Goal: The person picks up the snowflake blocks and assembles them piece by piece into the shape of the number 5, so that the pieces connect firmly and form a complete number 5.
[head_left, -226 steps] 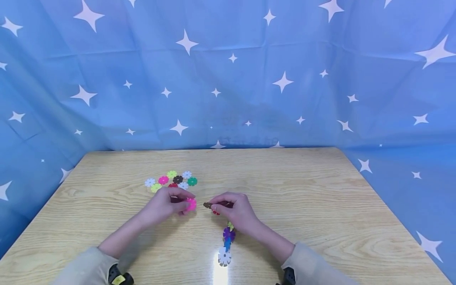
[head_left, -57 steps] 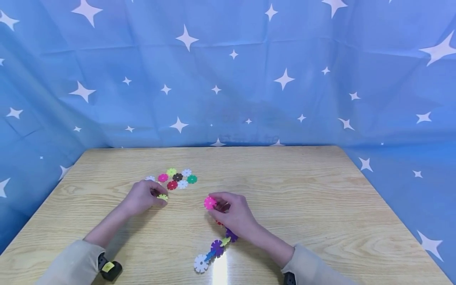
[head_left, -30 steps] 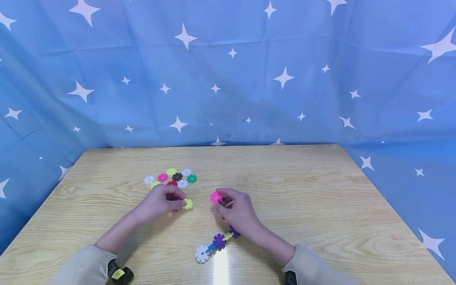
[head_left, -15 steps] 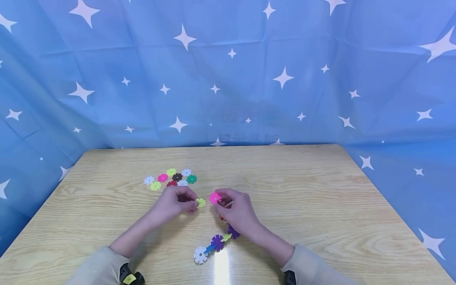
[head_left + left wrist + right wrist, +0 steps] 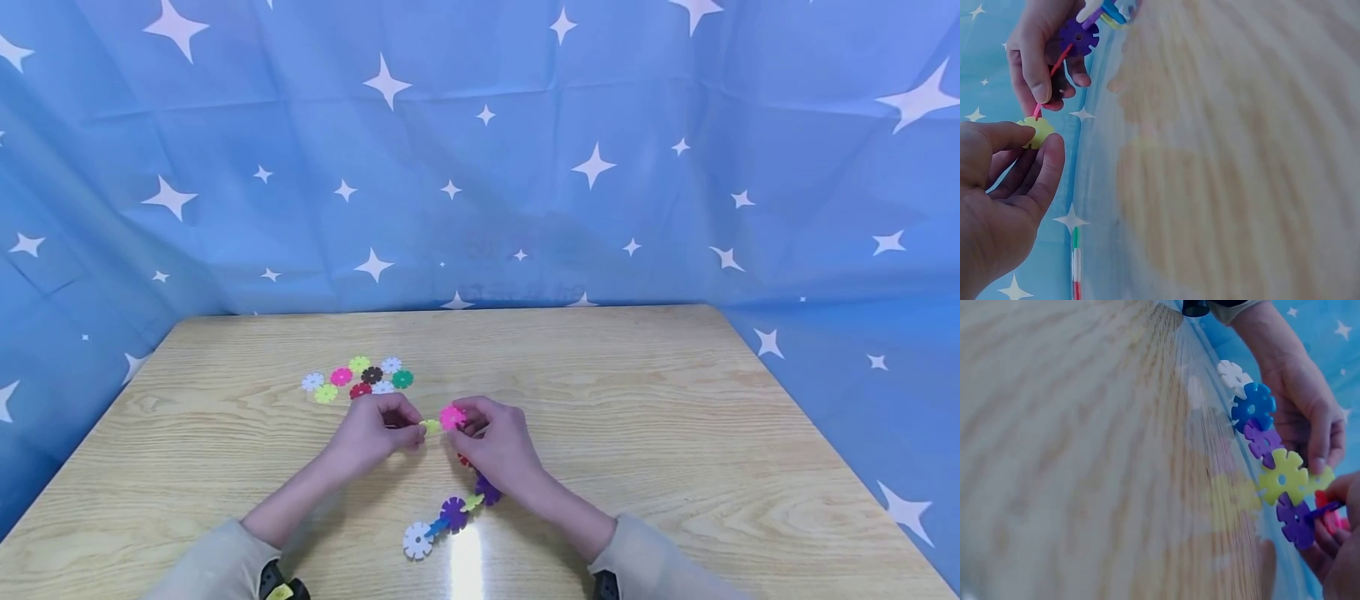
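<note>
Left hand point(image 5: 372, 431): pinches yellow disc point(image 5: 1039, 132), just left of pink disc point(image 5: 452, 417)
Right hand point(image 5: 501, 440): holds chain point(image 5: 453, 515) near pink disc
Risk: chain may separate, if pushed crookedly

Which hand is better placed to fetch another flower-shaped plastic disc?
Probably the left hand, once it releases the lime notched disc: it's nearer the loose colourful discs, while the right hand holds the multicoloured disc chain.
</note>
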The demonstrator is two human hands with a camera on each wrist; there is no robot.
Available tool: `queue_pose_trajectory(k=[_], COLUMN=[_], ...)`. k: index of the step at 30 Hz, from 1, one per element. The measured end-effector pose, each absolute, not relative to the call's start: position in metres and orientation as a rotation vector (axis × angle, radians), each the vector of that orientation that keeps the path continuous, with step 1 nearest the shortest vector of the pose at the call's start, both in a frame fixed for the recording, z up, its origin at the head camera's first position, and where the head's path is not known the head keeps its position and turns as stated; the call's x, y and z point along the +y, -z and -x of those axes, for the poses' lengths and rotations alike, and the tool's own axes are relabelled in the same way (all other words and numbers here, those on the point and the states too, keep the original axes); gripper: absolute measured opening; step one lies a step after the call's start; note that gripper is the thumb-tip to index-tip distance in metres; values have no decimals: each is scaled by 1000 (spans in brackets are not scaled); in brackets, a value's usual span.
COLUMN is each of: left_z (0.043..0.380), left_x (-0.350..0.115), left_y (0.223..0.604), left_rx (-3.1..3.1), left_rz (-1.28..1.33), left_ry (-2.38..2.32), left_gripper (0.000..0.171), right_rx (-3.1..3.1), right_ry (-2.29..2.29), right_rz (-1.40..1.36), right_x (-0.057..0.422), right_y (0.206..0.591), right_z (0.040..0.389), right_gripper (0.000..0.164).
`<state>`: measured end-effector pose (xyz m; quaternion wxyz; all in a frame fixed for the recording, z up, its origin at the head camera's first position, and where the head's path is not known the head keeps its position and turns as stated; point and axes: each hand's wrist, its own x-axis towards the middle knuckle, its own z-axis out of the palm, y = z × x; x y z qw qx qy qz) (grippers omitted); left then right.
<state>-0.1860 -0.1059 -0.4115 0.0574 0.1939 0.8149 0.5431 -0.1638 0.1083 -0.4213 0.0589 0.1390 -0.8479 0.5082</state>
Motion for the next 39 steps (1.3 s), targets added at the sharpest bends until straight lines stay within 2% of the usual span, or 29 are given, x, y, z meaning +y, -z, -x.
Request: queue_pose_trajectory(k=[17,26,39], left_z=[182,179,181], left_x=[-99,-95,-98], left_y=[406,406,409], left_rx=[2477,2599,2517], left_rz=[-666,-809,-682], left_ry=[-1700,-1689,-1730], left_gripper=[4,11,6], right_rx=[-2521,-2498,-2486], right_ry=[-1602,-1580,-1625], right_rz=[-352,-374,-396], right_x=[105,105,109], right_y=[420,418,423], right_z=[162,160,163], right_gripper=[31,29,32])
